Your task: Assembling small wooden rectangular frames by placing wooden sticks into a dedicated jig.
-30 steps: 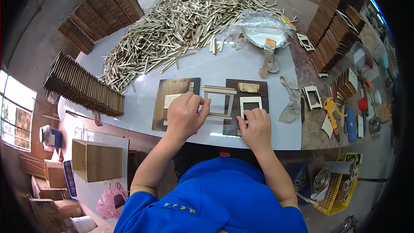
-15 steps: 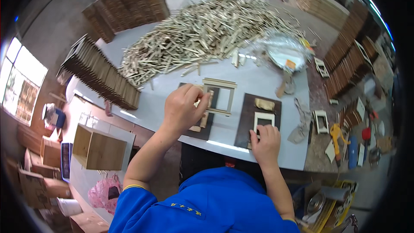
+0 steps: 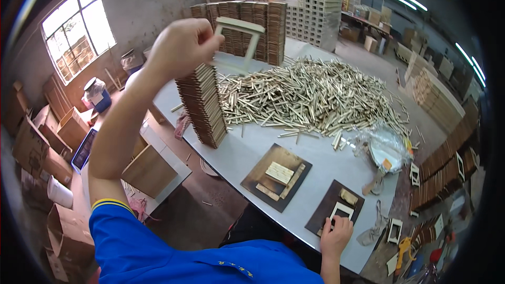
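My left hand (image 3: 181,47) is raised high at the left, its fingers pinching the side of a pale wooden rectangular frame (image 3: 241,25). That frame hangs in the air above a tall stack of similar thin frames (image 3: 204,110). Lower right, my right hand (image 3: 337,233) has its fingers closed over the near end of a smaller whitish frame (image 3: 343,209), which lies on a dark board (image 3: 324,202). A yellowish block (image 3: 348,196) sits on the same board. Between the hands, another dark board (image 3: 272,159) carries a slatted wooden block (image 3: 279,173) and two wooden strips.
A large heap of loose wooden sticks (image 3: 310,94) covers the table's far side. A plastic-wrapped bowl (image 3: 386,152) and a brush (image 3: 374,185) are at the right. More frame stacks (image 3: 239,29) stand behind. A side table with a wooden box (image 3: 150,171) is at the left.
My left hand has lifted the frame off the left board and carried it up and left over the stack. My right hand stays at the small frame. The view has turned left and upward.
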`<state>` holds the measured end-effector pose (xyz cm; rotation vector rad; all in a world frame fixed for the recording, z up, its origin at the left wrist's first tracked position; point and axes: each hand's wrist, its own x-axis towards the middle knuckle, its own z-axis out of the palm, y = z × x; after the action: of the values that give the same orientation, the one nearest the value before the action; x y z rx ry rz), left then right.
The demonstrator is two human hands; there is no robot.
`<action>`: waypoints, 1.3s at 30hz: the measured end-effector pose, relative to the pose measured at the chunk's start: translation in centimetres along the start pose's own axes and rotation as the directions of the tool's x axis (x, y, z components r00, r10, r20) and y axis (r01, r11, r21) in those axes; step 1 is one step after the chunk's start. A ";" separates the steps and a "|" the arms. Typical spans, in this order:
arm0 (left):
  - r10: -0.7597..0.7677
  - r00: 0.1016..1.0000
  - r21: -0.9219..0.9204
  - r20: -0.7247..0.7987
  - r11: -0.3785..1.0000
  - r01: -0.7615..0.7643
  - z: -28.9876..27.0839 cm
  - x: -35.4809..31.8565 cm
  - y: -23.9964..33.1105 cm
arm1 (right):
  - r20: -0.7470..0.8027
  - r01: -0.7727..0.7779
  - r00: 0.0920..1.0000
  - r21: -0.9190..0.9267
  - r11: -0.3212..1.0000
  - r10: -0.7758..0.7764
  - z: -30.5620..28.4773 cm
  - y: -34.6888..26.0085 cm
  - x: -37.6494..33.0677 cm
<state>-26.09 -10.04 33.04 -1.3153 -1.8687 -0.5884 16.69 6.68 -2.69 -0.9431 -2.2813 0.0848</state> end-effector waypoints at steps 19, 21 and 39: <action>-0.399 0.561 0.016 0.726 0.824 0.566 -1.3 3.8 -13.3 | 0.068 -0.043 0.997 0.004 0.999 0.043 -1.6 -2.0 0.8; -0.405 0.548 0.031 0.732 0.823 0.567 -1.1 3.8 -13.5 | 0.058 -0.064 0.996 0.021 0.998 0.063 -3.7 -5.1 2.1; -0.261 0.964 0.242 0.046 0.940 0.242 0.0 2.5 -16.2 | 0.077 0.015 0.997 -0.025 1.000 -0.013 -2.0 -3.0 1.3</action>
<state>-41.60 -14.51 35.93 -0.9652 -2.1174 -0.4325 15.34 4.98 0.46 -0.9520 -2.3649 0.0871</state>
